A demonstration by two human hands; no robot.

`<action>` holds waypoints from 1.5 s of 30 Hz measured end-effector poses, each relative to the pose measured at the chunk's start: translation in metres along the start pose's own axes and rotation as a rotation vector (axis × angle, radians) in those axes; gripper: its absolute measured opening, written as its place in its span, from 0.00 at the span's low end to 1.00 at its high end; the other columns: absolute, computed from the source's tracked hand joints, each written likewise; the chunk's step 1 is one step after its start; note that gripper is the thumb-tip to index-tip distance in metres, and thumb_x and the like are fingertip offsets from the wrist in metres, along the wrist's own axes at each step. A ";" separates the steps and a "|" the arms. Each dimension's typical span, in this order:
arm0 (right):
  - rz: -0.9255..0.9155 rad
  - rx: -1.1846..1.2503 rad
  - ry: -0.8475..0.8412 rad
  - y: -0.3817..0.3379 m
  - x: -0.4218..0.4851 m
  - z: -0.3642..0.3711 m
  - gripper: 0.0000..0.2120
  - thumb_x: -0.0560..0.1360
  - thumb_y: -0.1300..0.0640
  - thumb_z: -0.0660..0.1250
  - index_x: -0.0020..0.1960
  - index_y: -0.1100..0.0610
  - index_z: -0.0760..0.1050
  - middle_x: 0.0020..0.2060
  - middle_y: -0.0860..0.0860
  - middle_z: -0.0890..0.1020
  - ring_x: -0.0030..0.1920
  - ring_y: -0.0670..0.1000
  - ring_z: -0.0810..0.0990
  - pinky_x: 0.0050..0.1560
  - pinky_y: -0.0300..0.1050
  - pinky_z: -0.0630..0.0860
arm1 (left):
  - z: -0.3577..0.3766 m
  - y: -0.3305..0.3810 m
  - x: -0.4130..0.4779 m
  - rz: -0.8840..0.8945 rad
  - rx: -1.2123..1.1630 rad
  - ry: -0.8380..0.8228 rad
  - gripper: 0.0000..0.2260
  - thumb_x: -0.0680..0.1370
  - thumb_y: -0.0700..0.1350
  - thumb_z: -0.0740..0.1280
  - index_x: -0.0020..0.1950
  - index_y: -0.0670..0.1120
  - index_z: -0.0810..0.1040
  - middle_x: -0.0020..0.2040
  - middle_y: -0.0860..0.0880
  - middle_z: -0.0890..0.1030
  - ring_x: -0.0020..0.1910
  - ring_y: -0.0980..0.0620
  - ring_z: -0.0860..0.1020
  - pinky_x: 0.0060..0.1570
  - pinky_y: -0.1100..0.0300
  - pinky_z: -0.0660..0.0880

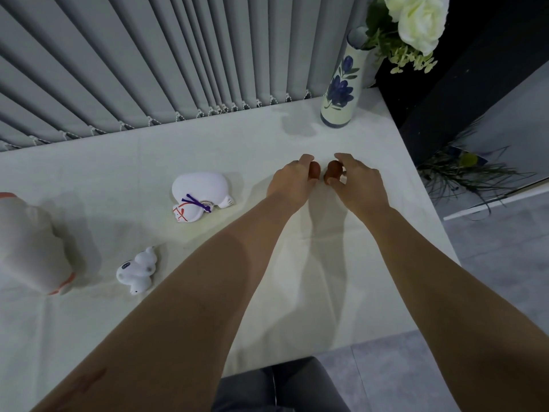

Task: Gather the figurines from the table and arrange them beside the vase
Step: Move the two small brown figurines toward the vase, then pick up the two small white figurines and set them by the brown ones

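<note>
A cream vase painted with blue flowers stands at the table's far right corner and holds white roses. In front of it, my left hand grips a small brown figurine, and my right hand grips a second brown figurine. Both pieces are low over the tablecloth and mostly hidden by my fingers. A white figurine with a purple cord lies on its side at mid-table. A small white animal figurine lies nearer the front left. A large white figurine with orange trim lies at the left edge.
The table is covered with a pale cloth and backs onto grey vertical blinds. Its right edge drops to a grey floor, where a dark plant and a white shelf edge sit. A dark chair is below the near edge.
</note>
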State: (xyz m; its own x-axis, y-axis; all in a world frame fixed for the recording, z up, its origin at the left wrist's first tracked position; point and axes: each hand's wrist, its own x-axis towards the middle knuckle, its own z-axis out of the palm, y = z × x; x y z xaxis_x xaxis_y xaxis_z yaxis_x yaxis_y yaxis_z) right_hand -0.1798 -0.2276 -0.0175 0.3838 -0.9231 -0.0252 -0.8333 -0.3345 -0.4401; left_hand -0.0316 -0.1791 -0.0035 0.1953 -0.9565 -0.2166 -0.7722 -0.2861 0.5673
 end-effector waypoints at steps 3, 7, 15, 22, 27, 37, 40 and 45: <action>-0.009 -0.029 0.018 0.000 -0.003 -0.002 0.24 0.77 0.52 0.65 0.70 0.56 0.67 0.60 0.55 0.80 0.59 0.56 0.79 0.63 0.54 0.72 | -0.002 -0.003 -0.004 -0.033 -0.003 -0.004 0.23 0.79 0.48 0.65 0.73 0.47 0.65 0.64 0.43 0.78 0.61 0.42 0.76 0.59 0.51 0.72; -0.015 -0.030 0.096 -0.008 -0.012 -0.009 0.25 0.77 0.52 0.65 0.71 0.56 0.66 0.66 0.55 0.76 0.65 0.55 0.75 0.66 0.53 0.68 | -0.006 -0.013 -0.022 -0.039 -0.045 0.044 0.22 0.80 0.49 0.63 0.73 0.48 0.64 0.67 0.45 0.76 0.65 0.43 0.74 0.62 0.51 0.71; -0.251 0.037 0.139 -0.081 -0.030 0.013 0.21 0.77 0.54 0.64 0.68 0.58 0.69 0.63 0.55 0.78 0.60 0.56 0.77 0.65 0.51 0.68 | -0.031 -0.063 -0.093 0.036 -0.053 0.333 0.16 0.80 0.46 0.63 0.67 0.45 0.72 0.61 0.44 0.79 0.59 0.43 0.78 0.57 0.51 0.75; -0.535 0.012 -0.041 -0.159 -0.044 0.063 0.20 0.73 0.56 0.70 0.63 0.62 0.74 0.61 0.58 0.79 0.60 0.61 0.77 0.59 0.54 0.72 | -0.058 -0.154 -0.167 -0.123 0.153 0.511 0.12 0.74 0.42 0.69 0.57 0.41 0.79 0.50 0.41 0.83 0.48 0.38 0.80 0.48 0.50 0.77; -0.675 -0.077 -0.081 -0.186 -0.042 0.088 0.21 0.69 0.56 0.72 0.61 0.61 0.75 0.59 0.57 0.79 0.60 0.61 0.77 0.56 0.56 0.76 | -0.063 -0.203 -0.216 -0.220 0.338 0.461 0.13 0.72 0.44 0.70 0.55 0.43 0.79 0.56 0.44 0.81 0.54 0.40 0.80 0.53 0.50 0.76; -0.639 -0.299 -0.214 -0.198 -0.028 0.112 0.35 0.69 0.57 0.72 0.74 0.50 0.63 0.77 0.55 0.59 0.77 0.59 0.57 0.67 0.56 0.67 | -0.067 -0.237 -0.250 -0.159 0.459 0.339 0.23 0.70 0.50 0.70 0.64 0.43 0.77 0.59 0.45 0.81 0.57 0.42 0.80 0.56 0.51 0.76; -0.563 -0.263 -0.212 -0.204 -0.023 0.115 0.36 0.69 0.63 0.69 0.74 0.49 0.61 0.77 0.54 0.57 0.77 0.58 0.55 0.62 0.55 0.71 | -0.071 -0.244 -0.251 -0.170 0.412 0.251 0.30 0.69 0.50 0.74 0.69 0.42 0.73 0.65 0.43 0.78 0.63 0.42 0.77 0.60 0.50 0.75; -0.488 -0.214 -0.178 -0.210 -0.014 0.124 0.36 0.69 0.71 0.63 0.73 0.50 0.62 0.77 0.52 0.57 0.77 0.58 0.54 0.52 0.55 0.76 | -0.078 -0.253 -0.241 -0.160 0.378 0.285 0.25 0.72 0.45 0.72 0.68 0.39 0.74 0.63 0.41 0.79 0.57 0.39 0.80 0.56 0.49 0.78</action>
State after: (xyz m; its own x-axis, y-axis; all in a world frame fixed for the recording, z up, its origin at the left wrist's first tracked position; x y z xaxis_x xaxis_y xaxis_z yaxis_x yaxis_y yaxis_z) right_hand 0.0390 -0.1205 -0.0364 0.7910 -0.6114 -0.0232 -0.5971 -0.7631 -0.2471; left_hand 0.1639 0.1193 -0.0331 0.4455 -0.8950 -0.0217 -0.8741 -0.4401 0.2055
